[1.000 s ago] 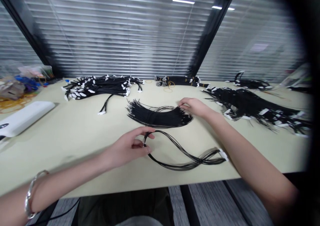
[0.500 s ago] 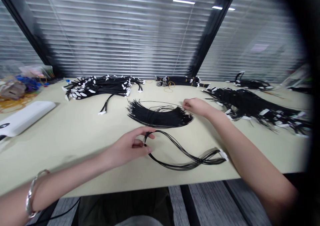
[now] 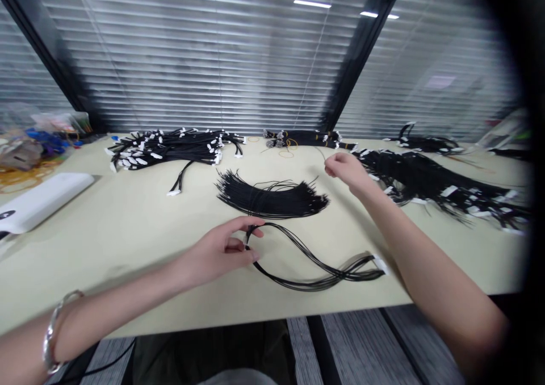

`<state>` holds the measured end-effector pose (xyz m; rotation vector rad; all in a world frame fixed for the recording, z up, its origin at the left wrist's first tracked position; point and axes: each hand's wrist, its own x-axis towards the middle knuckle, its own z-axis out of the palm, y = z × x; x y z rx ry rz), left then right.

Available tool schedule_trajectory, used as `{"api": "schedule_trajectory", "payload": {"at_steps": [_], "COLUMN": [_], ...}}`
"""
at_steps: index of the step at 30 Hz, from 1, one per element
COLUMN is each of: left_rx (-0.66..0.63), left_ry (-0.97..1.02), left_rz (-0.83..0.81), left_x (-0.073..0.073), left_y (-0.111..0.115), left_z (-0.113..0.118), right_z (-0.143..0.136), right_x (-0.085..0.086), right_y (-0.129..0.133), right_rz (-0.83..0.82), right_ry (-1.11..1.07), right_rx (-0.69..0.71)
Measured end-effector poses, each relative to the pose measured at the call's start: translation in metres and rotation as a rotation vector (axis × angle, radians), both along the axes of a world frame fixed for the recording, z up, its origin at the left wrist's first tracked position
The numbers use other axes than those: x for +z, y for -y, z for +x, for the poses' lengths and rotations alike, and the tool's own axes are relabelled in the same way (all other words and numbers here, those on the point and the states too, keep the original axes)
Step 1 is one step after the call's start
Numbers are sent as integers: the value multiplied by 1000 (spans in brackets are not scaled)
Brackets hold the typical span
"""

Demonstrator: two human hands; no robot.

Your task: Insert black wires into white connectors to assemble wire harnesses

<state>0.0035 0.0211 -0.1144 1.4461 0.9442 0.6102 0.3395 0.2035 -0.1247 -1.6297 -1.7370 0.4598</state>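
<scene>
Just on the near side of the wire pile [image 3: 272,203], a cable loop [image 3: 313,287] is being grasped by the left hand [image 3: 221,246] – its length running left-right; beyond the pile's right end, the right hand [image 3: 346,170] is being clenched – contents unclear.

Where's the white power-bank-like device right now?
In the head view, the white device lies at the far left of the table, just nearer than the yellow bands.
</scene>
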Motion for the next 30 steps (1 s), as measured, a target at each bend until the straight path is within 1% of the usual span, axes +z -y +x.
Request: {"api": "schedule_trajectory", "payload": {"at_steps": [3,4,6,8,9,10,11,12,14,17,19,20,23,25,30], "left_rx": [2,2,3,3,5,8,8,6,2,3,4,2,-1,3,1], "left_ry": [0,-1,-1,-3,-5,-8,-9,-8,-1,24,41,47,44,34,32], "left_rz": [2,1,-2,-2,-2,-2,-2,-2,0,25,50,61,80,85,79], "left_x": [-1,0,0,2,2,3,3,2,0,-7,-12,-13,-15,-13,-11], "left_y": [0,0,0,0,1,1,1,1,0,-2,-4,-5,-5,-4,-4], "left_z": [0,0,0,0,0,0,0,-1,-1,-3,-3,-3,-3,-2,-1], "right_z": [-3,-6,-14,-29,-39,-50,-62,-74,-99,-130,-142,-146,-150,-150,-148], "right_x": [10,14,20,26,28,30,32,33,34,32,29,28,23,21,17], "right_y": [6,10,19,31,38,46,56,66,89,122,140,146,156,157,153], "right_rz": [-57,-89,-208,-377,-450,-503,-539,-550,-513,-373,-330,-299,-166,-108,-105], "right_ry": [-225,-338,-679,-1072,-1202,-1265,-1283,-1272,-1156,-757,-519,-427,-237,-169,-119], "right_rx": [92,137,248,368,413,451,486,524,601,694,760,771,728,702,714]}}
